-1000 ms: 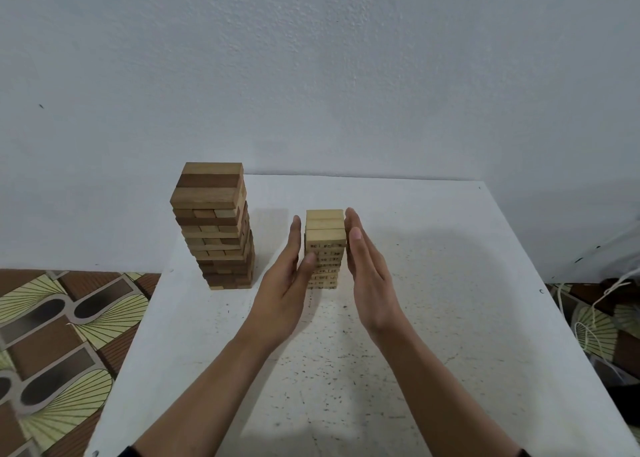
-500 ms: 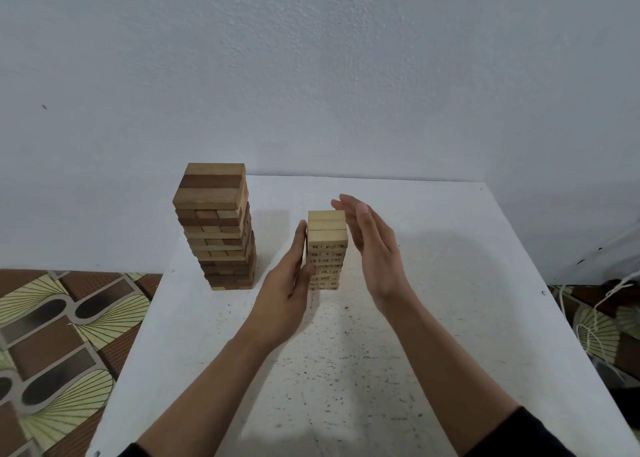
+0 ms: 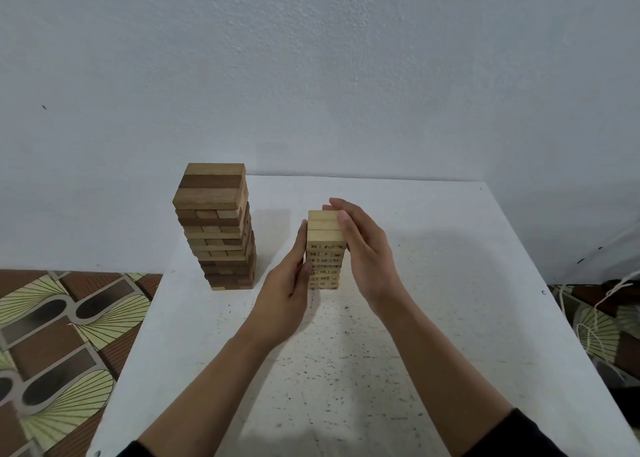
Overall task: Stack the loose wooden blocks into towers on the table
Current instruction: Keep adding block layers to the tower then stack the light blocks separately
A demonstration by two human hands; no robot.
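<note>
A: Squaring small pale numbered wooden-block tower (image 3: 325, 248) mid white table (image 3: 450, 283); returned right hand (image 3: 367, 252) to its upper right side, fingers nearly straight, clasping nothing
B: Keeping left hand (image 3: 287, 287) flat against left side. Reads as final alignment, stacking near done

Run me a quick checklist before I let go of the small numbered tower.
1. Small numbered tower upright, layers flush: ok.
2. Left hand flat against its left side: ok.
3. Right hand fingers on its upper right edge: ok.
4. Tower's far face squared: cannot tell, hidden.
5. Gap to the large brown tower: ok, they stand apart.
6. Large brown tower's layers aligned: not ok, middle rows sit staggered.
</note>
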